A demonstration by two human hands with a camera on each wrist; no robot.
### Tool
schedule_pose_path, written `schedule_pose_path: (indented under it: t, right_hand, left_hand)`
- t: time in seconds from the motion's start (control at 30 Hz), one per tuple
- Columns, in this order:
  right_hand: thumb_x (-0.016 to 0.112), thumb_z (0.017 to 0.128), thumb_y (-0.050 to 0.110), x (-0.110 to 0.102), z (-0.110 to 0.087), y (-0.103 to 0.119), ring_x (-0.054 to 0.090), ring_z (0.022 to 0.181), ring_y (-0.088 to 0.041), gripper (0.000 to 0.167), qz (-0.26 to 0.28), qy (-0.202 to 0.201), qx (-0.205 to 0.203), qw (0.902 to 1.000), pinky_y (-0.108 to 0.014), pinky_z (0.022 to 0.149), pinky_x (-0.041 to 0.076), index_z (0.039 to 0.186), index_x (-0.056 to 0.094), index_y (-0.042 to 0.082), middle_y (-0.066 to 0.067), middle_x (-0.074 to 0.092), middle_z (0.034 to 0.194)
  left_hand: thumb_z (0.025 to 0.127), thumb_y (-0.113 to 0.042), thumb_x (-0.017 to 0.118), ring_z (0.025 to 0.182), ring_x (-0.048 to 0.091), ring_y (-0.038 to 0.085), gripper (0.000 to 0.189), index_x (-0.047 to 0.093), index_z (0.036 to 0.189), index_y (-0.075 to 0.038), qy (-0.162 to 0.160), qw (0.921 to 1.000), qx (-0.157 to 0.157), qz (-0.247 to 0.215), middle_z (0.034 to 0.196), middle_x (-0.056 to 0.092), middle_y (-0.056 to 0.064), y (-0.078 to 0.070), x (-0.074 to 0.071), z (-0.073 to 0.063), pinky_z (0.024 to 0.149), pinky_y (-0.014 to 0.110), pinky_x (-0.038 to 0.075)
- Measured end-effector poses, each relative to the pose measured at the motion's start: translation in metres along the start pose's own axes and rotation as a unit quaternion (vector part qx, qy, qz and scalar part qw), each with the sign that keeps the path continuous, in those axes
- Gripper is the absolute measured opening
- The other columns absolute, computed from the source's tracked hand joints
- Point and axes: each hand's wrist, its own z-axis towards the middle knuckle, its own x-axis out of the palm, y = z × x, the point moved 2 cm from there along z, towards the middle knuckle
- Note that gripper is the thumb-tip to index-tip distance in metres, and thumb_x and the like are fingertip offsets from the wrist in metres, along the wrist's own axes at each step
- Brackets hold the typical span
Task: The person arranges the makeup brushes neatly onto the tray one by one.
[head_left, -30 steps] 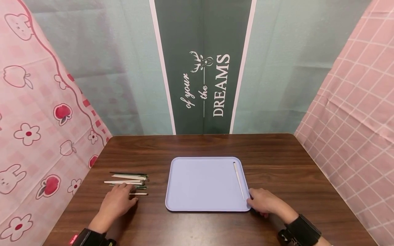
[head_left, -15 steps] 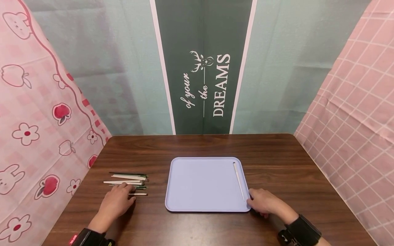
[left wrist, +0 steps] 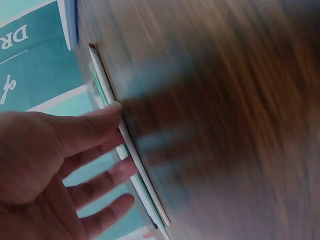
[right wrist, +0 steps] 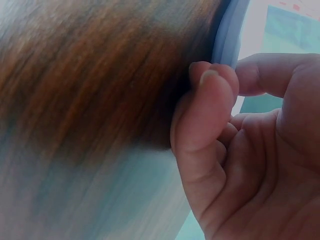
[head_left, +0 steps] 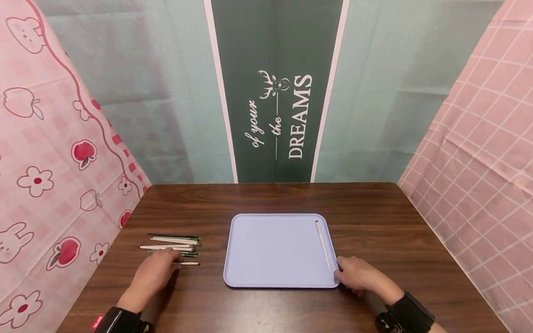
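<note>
At the left of the table, my left hand (head_left: 151, 275) pinches a thin white makeup brush (head_left: 190, 263) with a small dark tip. In the left wrist view the thumb presses the brush's handle (left wrist: 104, 75) from the near side, with fingers behind it. Beyond that hand lies a loose row of white and dark green makeup brushes (head_left: 172, 246), partly covered by the fingers. My right hand (head_left: 356, 273) grips the near right corner of a lavender tray (head_left: 275, 249), its fingers curled at the edge. One white makeup brush (head_left: 323, 245) lies inside the tray along its right side.
The brown wooden table (head_left: 275, 199) ends at a green and grey hanging cloth (head_left: 275, 92). Pink curtains, one patterned (head_left: 37, 180) and one checked (head_left: 491, 138), flank it. Dark straps (head_left: 410, 311) sit on both wrists.
My left hand's thumb and fingers have drawn closer together around the nearest white makeup brush, the hand shifting slightly left. My right hand and the tray stay in place.
</note>
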Motion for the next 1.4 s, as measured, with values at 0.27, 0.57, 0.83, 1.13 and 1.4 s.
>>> schedule_pose_path:
  t: [0.27,0.57,0.83,1.13,1.4]
  right_hand:
    - [0.061,0.092,0.013,0.001,-0.001,0.000,0.055,0.044,-0.018,0.016,0.004,-0.002,-0.002,1.0000,-0.031,0.039,0.048,0.079,0.051,0.010,-0.007,0.054,0.061]
    - [0.060,0.091,0.012,0.001,-0.001,-0.001,0.055,0.044,-0.019,0.016,0.009,-0.003,-0.006,0.9999,-0.032,0.039,0.048,0.079,0.050,0.009,-0.007,0.054,0.060]
    - [0.060,0.092,0.013,0.000,0.000,-0.001,0.055,0.045,-0.019,0.015,0.005,0.003,-0.001,1.0000,-0.031,0.040,0.048,0.080,0.051,0.009,-0.007,0.055,0.061]
    - [0.061,0.092,0.013,0.001,0.000,0.000,0.055,0.046,-0.019,0.016,0.007,0.003,-0.001,1.0000,-0.032,0.040,0.048,0.080,0.051,0.009,-0.007,0.055,0.061]
    - [0.061,0.093,0.013,-0.001,0.000,0.001,0.056,0.047,-0.019,0.015,0.008,0.010,0.005,0.9999,-0.032,0.041,0.049,0.081,0.052,0.009,-0.007,0.055,0.062]
  left_hand:
    - [0.081,-0.006,0.081,0.073,0.057,0.008,0.024,0.065,0.073,-0.022,-0.005,0.9996,0.026,-0.013,0.073,0.057,-0.013,0.009,0.001,0.003,0.066,0.032,0.049]
    - [0.083,-0.006,0.079,0.071,0.054,0.009,0.027,0.059,0.073,-0.021,-0.022,0.9981,0.055,0.019,0.072,0.051,-0.013,0.010,0.002,0.003,0.063,0.029,0.046]
    - [0.091,-0.003,0.069,0.070,0.047,0.008,0.027,0.052,0.078,-0.020,-0.002,0.9991,0.043,0.002,0.074,0.046,-0.009,-0.002,-0.005,0.003,0.059,0.029,0.042]
    - [0.088,-0.003,0.075,0.093,0.066,0.025,0.014,0.071,0.100,-0.010,-0.089,0.9904,0.102,0.027,0.096,0.069,0.002,-0.021,-0.013,0.008,0.080,0.043,0.056]
    - [0.086,-0.009,0.080,0.079,0.063,0.021,0.011,0.070,0.089,-0.013,-0.108,0.9881,0.098,0.048,0.082,0.063,-0.004,-0.039,-0.019,0.017,0.066,0.037,0.053]
